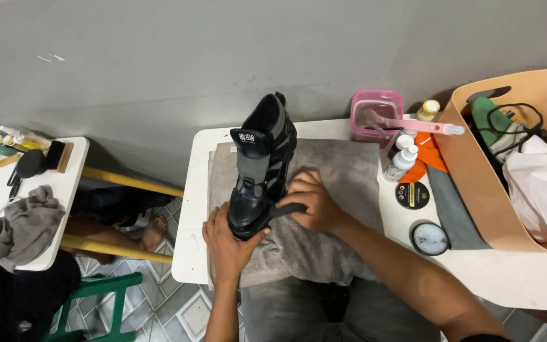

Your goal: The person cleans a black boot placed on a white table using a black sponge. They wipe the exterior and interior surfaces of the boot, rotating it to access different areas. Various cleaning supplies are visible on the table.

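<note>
- Black boot (pixel 262 168), one, stands on a grey towel (pixel 337 183) spread over a white table (pixel 514 278), near its left half.
- Left hand (pixel 228 244): fingers curled around the boot's toe end, gripping it.
- Right hand (pixel 310 201): closed on a dark strap (pixel 288 208) at the boot's side, thumb and fingers pinched together.
- Pink square tub (pixel 377 115) at the table's back edge holds a pink brush (pixel 422 126); its bristle end juts out to the right.
- Tan basket (pixel 476 171) at right holds a white bag (pixel 542 190), a green item and black cord; its lower contents are hidden and its right side is cut off.
- Two small white bottles (pixel 404 155) stand beside the tub; one yellow-capped bottle is partly hidden behind the basket.
- Two round tins: a black one (pixel 412 195) and a pale-lidded one (pixel 430 238).
- Second white table (pixel 33 190) at left carries a grey cloth (pixel 23 228), brushes and bottles, too small to count.
- A bare foot (pixel 153 233) of another person shows below it.
</note>
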